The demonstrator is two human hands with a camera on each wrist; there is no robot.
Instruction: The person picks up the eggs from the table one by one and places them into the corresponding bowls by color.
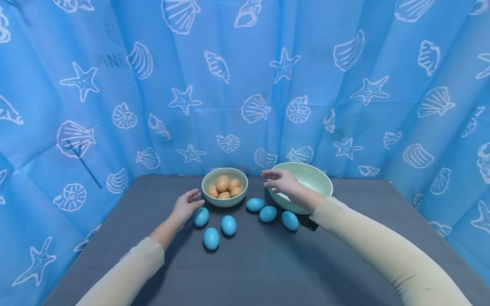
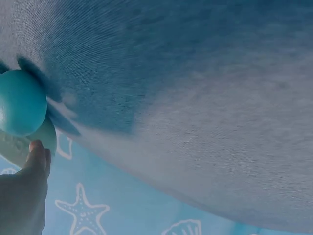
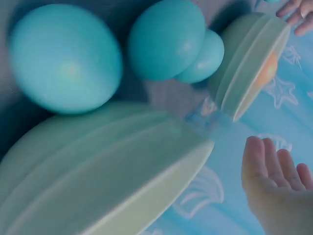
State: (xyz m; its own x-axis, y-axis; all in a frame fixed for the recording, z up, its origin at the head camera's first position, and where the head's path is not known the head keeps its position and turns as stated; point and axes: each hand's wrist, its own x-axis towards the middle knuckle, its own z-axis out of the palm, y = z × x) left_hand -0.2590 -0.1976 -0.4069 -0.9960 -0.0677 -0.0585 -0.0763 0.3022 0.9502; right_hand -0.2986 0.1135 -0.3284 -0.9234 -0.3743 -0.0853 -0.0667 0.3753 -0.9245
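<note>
My left hand hovers beside a blue egg, fingers loosely extended and holding nothing. To its right stands a small pale green bowl with several brown eggs in it. Over the left rim of a larger pale green bowl is my right hand, its fingers relaxed and nothing in them. The right wrist view shows that hand with its fingers apart from the ribbed large bowl. In the left wrist view a blue egg appears close to the left fingers.
More blue eggs lie on the grey table: two at the left, one upper and one lower, and three in front of the bowls, such as the rightmost egg. A blue shell-patterned curtain hangs behind.
</note>
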